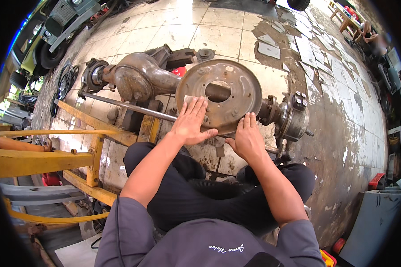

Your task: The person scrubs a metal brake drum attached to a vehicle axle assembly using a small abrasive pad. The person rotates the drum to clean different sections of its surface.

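Observation:
A round, rust-brown brake backing plate [243,84] with a large central hole faces up in front of me, next to a greasy axle housing [136,78]. My left hand [189,122] lies with fingers stretched over the plate's left side, pressing a small pale-brown piece of sandpaper [191,99] against it. Most of that piece is hidden under the fingers. On the plate's near right rim rests my right hand [247,138], fingers over the edge and thumb toward its underside. A hub assembly [294,116] sits just right of the plate.
A long metal rod [129,106] runs along the axle's near side. Yellow steel frames [44,162] stand at my left. Broken tiles [305,53] lie at the far right, and a grey metal box [372,222] at the near right. A person sits at the far right.

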Tool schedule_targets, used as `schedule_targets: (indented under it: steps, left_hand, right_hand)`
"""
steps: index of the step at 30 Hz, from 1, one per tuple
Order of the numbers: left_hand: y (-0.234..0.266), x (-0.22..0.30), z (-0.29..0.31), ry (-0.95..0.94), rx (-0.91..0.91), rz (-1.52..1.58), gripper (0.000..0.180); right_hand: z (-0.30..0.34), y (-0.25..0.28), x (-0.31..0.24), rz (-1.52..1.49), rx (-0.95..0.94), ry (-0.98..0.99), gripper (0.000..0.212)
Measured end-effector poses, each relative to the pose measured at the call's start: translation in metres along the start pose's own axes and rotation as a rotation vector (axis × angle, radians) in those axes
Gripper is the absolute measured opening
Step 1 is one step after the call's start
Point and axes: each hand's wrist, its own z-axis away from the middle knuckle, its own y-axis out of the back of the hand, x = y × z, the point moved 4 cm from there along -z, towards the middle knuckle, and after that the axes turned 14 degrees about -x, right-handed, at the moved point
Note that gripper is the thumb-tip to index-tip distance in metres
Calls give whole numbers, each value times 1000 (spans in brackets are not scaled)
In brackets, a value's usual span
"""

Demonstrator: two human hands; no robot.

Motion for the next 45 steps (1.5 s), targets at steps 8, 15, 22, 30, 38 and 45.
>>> schedule_targets:
  steps: [8,15,22,30,38,45]
  left_hand:
    - [9,-7,-16,-9,61,-23,123]
    - [5,-7,-7,-27,10,-57,122]
    - [4,-4,-8,-21,-16,-57,126]
    - [12,-10,-21,6,55,25,124]
    - [8,-3,-10,14,-8,31,117]
    - [3,3,-11,45,61,29,114]
  right_hand:
    - [-2,0,0,-30,18,6,90]
    - [-3,3,-5,-7,-38,-45,89]
    - [-2,-1,3,-41,-46,-41,91]
    - [-4,-3,-3,-22,1,-39,90]
    - [-3,2,-6,1,-42,-82,91]
    - [-2,-2,0,-42,7,-28,93]
